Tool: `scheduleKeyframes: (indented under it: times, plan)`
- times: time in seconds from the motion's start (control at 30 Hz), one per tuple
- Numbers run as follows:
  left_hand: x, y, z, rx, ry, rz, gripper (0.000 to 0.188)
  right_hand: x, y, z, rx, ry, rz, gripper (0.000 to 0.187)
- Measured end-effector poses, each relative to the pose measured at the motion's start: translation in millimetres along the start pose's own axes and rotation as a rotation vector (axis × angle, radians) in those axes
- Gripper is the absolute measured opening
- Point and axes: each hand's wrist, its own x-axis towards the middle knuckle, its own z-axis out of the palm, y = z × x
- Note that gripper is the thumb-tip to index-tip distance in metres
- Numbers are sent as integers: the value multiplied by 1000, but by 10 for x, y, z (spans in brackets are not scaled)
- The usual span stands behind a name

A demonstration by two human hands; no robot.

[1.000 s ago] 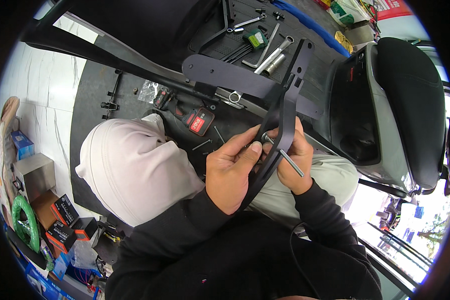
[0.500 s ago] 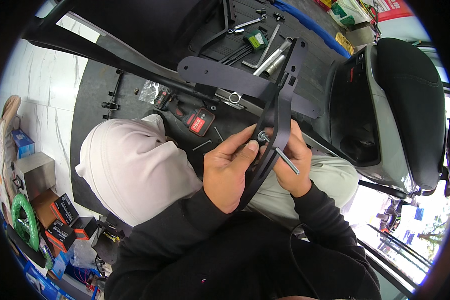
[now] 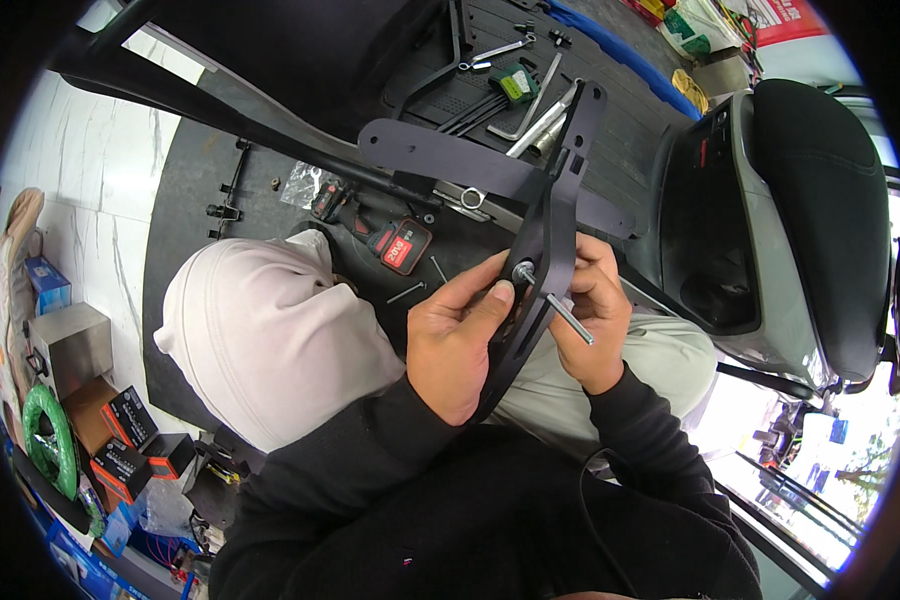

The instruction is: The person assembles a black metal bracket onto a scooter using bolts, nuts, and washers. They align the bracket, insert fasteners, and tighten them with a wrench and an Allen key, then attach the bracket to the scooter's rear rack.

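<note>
A long silver bolt [image 3: 568,321] passes through a black metal bracket [image 3: 560,225] held up in front of me, its threaded end sticking out toward the lower right. A washer sits around the bolt at the slot. My left hand [image 3: 457,345] is closed on the bracket from the left, its thumb tip close beside the washer. On the other side is my right hand [image 3: 592,320], its fingers curled in near the bracket and its thumb behind the bolt. Part of those fingers is hidden by the bracket, and I cannot make out what they pinch.
A cordless power tool with a red-and-black battery [image 3: 402,246] and loose bolts [image 3: 407,292] lie on a dark mat. Wrenches and a hex key set [image 3: 513,86] rest on the vehicle's footboard. The black seat [image 3: 820,200] stands at right; boxes [image 3: 122,465] are at lower left.
My right hand's fingers have drawn back from the bracket and curled more tightly. The bracket and bolt have shifted slightly; my left hand stays almost in place.
</note>
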Motion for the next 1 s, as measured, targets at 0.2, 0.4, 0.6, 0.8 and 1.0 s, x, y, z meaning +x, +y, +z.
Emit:
scheduleKeyframes:
  times: [0.2, 0.4, 0.6, 0.8, 1.0]
  plan:
    - [-2, 11, 3, -19, -7, -2, 35, -60, -3, -18, -210, -88, 23, 25]
    - [9, 0, 1, 4, -3, 8, 36, -66, 75, -18, -68, 13, 24, 27]
    - [9, -20, 3, 30, -21, 23, 37, 0, -13, 19, -156, -34, 45, 22]
    - [5, -18, 8, -5, -20, -4, 36, 20, -73, 71, -42, 6, 102, 25]
    - [19, -31, 18, 0, -28, 6, 36, 6, -15, 48, -117, 12, 25, 24]
